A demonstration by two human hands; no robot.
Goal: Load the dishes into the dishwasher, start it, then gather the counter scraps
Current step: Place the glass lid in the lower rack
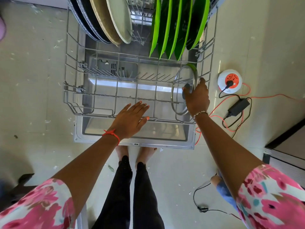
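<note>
Glass lid on edge at the right front of the lower rack.

Nearest, bare feet are half hidden under the open dishwasher door (132, 141). The left hand (132, 116) lies flat, fingers straight and spread over the rack (71, 90) front rim, holding nothing (touching or just above, I can't tell). At centre right the right hand (197, 98) grips the glass lid (178, 100) at its dark knob and covers part of the rim. Wire tines run leftward from the lid. Beyond, green plates (175, 30) and leaning round trays (105, 19) are cut off by the top edge. A cable reel (229, 80) sits near the rack's right wall.
</note>
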